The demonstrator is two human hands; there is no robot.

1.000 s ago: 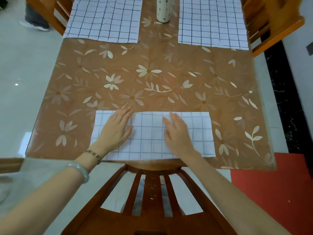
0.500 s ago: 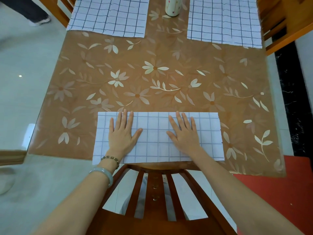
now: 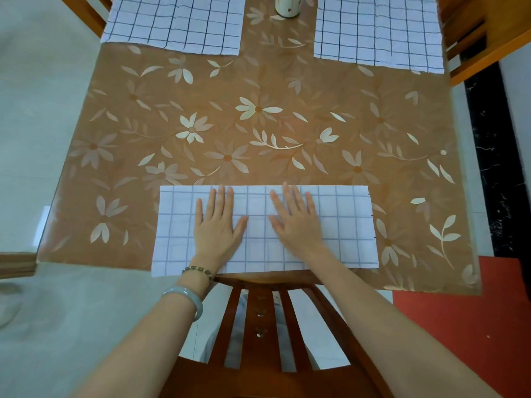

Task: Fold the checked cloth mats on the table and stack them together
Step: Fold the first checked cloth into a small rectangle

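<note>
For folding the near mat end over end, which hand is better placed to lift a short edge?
Left, narrowly: on the near mat, the left hand lies closer to its short edge than the right hand does to the other.

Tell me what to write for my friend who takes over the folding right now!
Left hand: open, pressing flat on the near mat.
Right hand: open, flat on the same mat.
Mats: the near mat is a long strip at the table edge, seemingly folded once. The far left mat and far right mat lie spread out, with a cup between them.
Done: at most one fold.
Left: finish this mat, fold the other two, stack all three.
</note>
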